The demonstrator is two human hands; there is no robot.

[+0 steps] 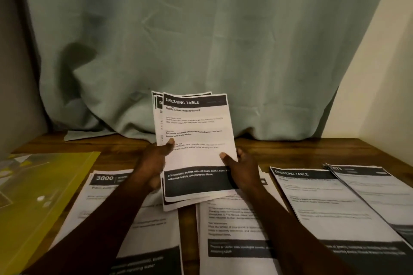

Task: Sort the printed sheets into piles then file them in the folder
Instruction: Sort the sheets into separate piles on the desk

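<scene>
At frame centre, the left hand [156,158] and right hand [241,167] grip a stack of sheets [196,140] by its lower sides, thumbs on top.

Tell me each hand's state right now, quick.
Left hand: grips the stack of printed sheets, thumb on top.
Right hand: grips the same stack.

Two bare hands and forearms, seen from above by the head camera.

The left hand [154,162] and the right hand [243,171] are shown uncovered. Each is followed by a slender forearm, the left forearm [100,219] and the right forearm [290,225], left bare down to the lower edge of the view. A short, rounded nail is seen on the left thumb [170,142] and on the right thumb [224,156].
</scene>
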